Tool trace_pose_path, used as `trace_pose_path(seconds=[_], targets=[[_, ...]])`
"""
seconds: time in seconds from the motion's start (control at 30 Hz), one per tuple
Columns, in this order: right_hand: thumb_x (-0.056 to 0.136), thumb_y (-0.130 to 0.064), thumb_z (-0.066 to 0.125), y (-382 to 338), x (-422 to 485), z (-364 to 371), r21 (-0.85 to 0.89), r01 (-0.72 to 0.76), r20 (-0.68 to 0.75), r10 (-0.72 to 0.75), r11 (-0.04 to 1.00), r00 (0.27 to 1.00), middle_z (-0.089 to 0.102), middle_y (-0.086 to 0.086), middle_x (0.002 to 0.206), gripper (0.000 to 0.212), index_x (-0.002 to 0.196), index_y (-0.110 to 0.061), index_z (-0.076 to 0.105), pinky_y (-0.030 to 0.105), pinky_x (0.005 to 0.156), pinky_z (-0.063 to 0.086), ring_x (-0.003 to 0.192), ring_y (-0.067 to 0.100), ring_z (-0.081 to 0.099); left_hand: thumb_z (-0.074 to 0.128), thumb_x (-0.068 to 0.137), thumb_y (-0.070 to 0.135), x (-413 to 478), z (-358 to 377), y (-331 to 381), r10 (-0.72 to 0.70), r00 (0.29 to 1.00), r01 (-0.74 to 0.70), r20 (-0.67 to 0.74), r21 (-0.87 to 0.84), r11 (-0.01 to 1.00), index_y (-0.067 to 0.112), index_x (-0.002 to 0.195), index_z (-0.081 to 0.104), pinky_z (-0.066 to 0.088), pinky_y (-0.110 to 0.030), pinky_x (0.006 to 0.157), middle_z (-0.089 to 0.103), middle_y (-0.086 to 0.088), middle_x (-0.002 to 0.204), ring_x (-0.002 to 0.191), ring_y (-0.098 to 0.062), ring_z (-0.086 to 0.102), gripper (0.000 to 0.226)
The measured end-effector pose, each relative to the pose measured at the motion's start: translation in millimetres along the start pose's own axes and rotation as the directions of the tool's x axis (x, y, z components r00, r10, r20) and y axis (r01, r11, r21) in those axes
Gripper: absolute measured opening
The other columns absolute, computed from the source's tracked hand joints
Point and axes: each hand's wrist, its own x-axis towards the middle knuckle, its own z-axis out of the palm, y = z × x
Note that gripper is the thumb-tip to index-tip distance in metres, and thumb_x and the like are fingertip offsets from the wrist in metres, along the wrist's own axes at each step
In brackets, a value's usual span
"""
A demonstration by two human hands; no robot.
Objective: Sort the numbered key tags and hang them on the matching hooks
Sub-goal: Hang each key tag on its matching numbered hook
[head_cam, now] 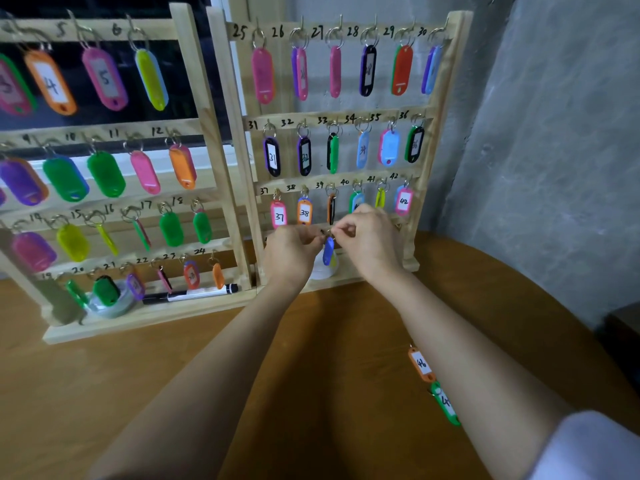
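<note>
Grip pinched tight, left hand and right hand hold ring of blue tag.

A rough grey wall rises beyond the right hand and runs on to its right, lit dimly and coolly. Up and to the left of the left hand is a window with dark glass and a pale frame. Below both hands lies the brown wooden bench, its edge curving round at the far right. Past that edge, low on the right, stands a dark piece of furniture, too cropped to tell what it is.
</note>
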Motion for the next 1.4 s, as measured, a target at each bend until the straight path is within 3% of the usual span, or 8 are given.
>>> trace_pose_path(seconds=[0.07,0.2,0.27,0.37,0.7,0.83,1.03,1.4], targets=[[0.087,-0.027,0.066,0,0,3,-0.065,-0.013,0.012,0.014,0.998,1.0,0.056,-0.006,0.085,0.011,0.081,-0.025,0.074,0.025,0.06,0.028,0.096,0.016,0.049,0.066,0.087,0.017,-2,-3,-2,0.006,1.0,-0.007,0.014,0.024,1.0,0.017,0.086,0.075,0.044,-0.025,0.053,0.065,0.002,0.066,0.06,-0.014,0.06,0.009],[0.087,-0.027,0.067,3,-7,3,-0.091,0.015,0.039,-0.011,0.996,0.999,0.061,-0.005,0.094,0.012,0.097,-0.028,0.074,0.025,0.064,0.03,0.099,0.018,0.049,0.07,0.083,0.017,-8,-6,-8,0.062,0.996,-0.063,0.062,0.025,0.998,0.021,0.081,0.072,0.049,-0.036,0.055,0.064,0.001,0.062,0.059,-0.019,0.062,0.005],[0.086,-0.029,0.069,6,-14,-2,-0.083,0.03,0.04,-0.027,0.996,0.999,0.062,-0.006,0.096,0.017,0.103,-0.029,0.073,0.024,0.064,0.028,0.101,0.016,0.049,0.071,0.083,0.02,-17,-7,-8,0.083,0.993,-0.088,0.086,0.058,0.994,0.02,0.083,0.073,0.041,-0.031,0.052,0.057,0.004,0.059,0.054,-0.014,0.052,0.002],[0.086,-0.028,0.068,15,-30,-16,-0.028,0.034,0.054,-0.032,0.999,0.998,0.063,-0.009,0.092,0.009,0.093,-0.027,0.074,0.025,0.064,0.031,0.098,0.015,0.051,0.072,0.083,0.024,-32,-6,-5,0.081,0.99,-0.091,0.119,0.081,0.993,0.023,0.084,0.074,0.032,-0.025,0.052,0.051,0.01,0.056,0.054,-0.005,0.047,0.003],[0.084,-0.025,0.072,56,-94,-76,-0.021,0.02,0.086,-0.018,1.0,0.996,0.061,-0.013,0.083,0.005,0.088,-0.025,0.075,0.03,0.063,0.042,0.088,0.015,0.055,0.073,0.083,0.024,-91,10,1,0.078,0.946,-0.112,0.315,0.09,0.99,0.03,0.078,0.071,0.043,-0.025,0.064,0.062,0.013,0.069,0.067,-0.006,0.055,0.008],[0.084,-0.027,0.071,69,-118,-91,-0.039,-0.003,0.114,0.007,0.999,0.993,0.06,-0.014,0.082,0.005,0.088,-0.028,0.074,0.029,0.062,0.043,0.086,0.013,0.054,0.072,0.083,0.026,-107,22,6,0.091,0.918,-0.142,0.386,0.105,0.984,0.026,0.084,0.074,0.048,-0.026,0.07,0.067,0.008,0.076,0.07,-0.007,0.057,0.002],[0.085,-0.03,0.07,80,-156,-100,-0.075,-0.068,0.214,0.082,0.995,0.973,0.055,-0.017,0.08,0.005,0.088,-0.03,0.074,0.028,0.063,0.042,0.086,0.01,0.053,0.071,0.085,0.028,-127,44,11,0.065,0.865,-0.167,0.497,0.162,0.973,0.021,0.102,0.073,0.047,-0.024,0.079,0.069,0.004,0.094,0.087,-0.009,0.06,0.018],[0.077,-0.046,0.074,89,-195,-98,-0.1,-0.103,0.313,0.13,0.99,0.941,0.054,-0.021,0.084,0.023,0.097,-0.035,0.072,0.028,0.072,0.045,0.093,0.006,0.047,0.071,0.083,0.036,-132,72,21,0.044,0.885,-0.179,0.463,0.252,0.951,0.024,0.114,0.068,0.042,-0.023,0.078,0.066,0.005,0.108,0.103,-0.013,0.059,0.033]])
